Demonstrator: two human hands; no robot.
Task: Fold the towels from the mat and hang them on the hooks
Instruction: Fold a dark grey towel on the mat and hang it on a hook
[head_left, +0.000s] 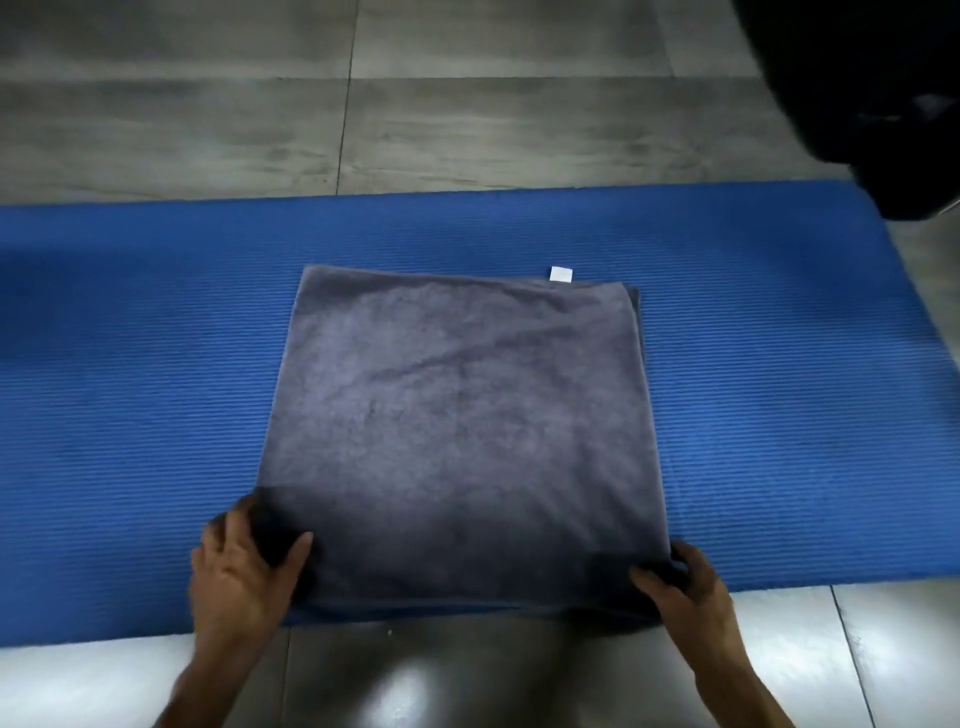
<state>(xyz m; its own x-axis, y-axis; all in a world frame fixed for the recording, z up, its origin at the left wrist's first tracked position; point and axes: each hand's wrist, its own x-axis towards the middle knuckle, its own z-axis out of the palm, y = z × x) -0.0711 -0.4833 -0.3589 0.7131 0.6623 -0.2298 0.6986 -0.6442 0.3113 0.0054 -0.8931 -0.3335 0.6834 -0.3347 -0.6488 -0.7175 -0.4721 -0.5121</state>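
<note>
Your left hand (244, 566) and right hand (685, 582) each pinch a near towel (457, 426) corner; bare mat (130, 364) flanks both hands, tiled floor (415, 104) beyond.

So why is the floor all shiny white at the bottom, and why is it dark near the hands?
In the head view, glare from a light overhead bounces off the glossy grey floor tiles; a shadow darkens the near edge of the flat grey terry towel on the ribbed blue foam mat, where the left hand and right hand pinch its corners. The edges look slightly soft and bent by the wide lens.
</note>
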